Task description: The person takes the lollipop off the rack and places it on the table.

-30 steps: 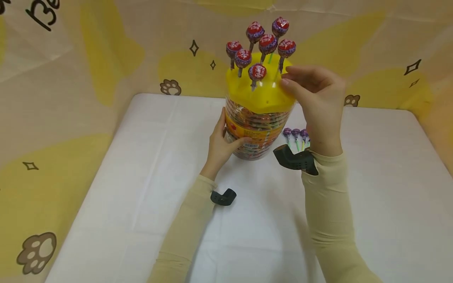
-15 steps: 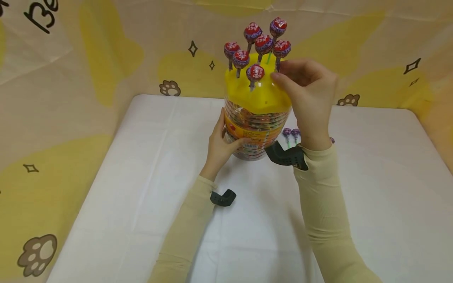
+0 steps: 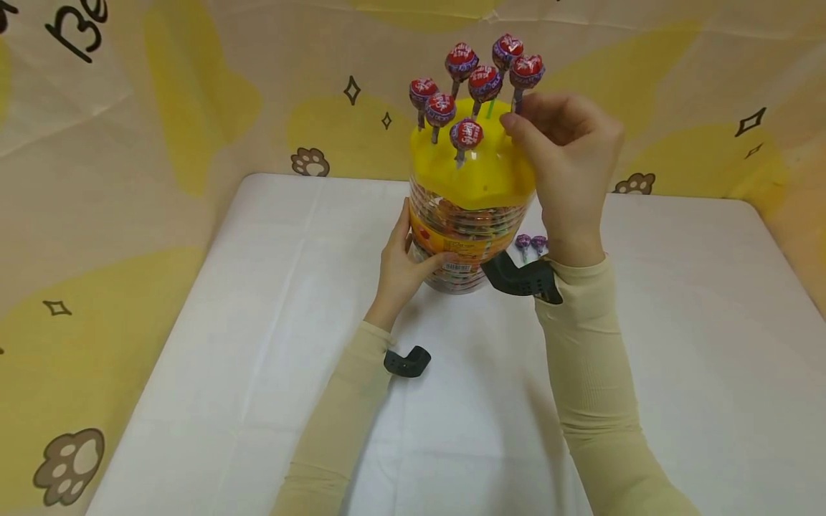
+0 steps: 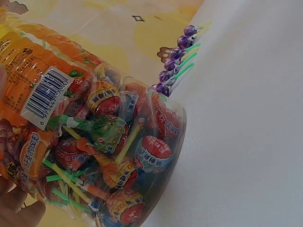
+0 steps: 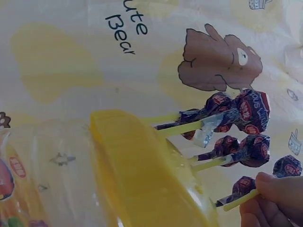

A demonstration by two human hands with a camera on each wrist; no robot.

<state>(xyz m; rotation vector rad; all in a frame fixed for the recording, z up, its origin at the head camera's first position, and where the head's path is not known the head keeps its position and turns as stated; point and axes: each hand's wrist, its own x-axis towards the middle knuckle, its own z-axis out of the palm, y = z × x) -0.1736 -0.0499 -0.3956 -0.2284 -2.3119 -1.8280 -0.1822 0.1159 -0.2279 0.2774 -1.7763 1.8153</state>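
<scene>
A clear ribbed jar, full of wrapped lollipops, stands on the table. My left hand grips its side, the thumb across the front by the barcode. Several lollipops with red and purple wrappers stand upright in the yellow lid. My right hand pinches one lollipop by its stick at the lid's right side. In the right wrist view, the held lollipop's yellow stick has its lower end close to the lid; whether they touch I cannot tell.
A row of purple lollipops lies on the white tablecloth right of the jar, partly hidden by my right arm in the head view. A patterned cloth backdrop rises behind the table. Black wrist devices sit on both sleeves.
My right hand has moved left onto the right-hand lollipop's stick, then lifted it upward and slightly right from the other lollipops. My left hand and the jar have stayed nearly still.
</scene>
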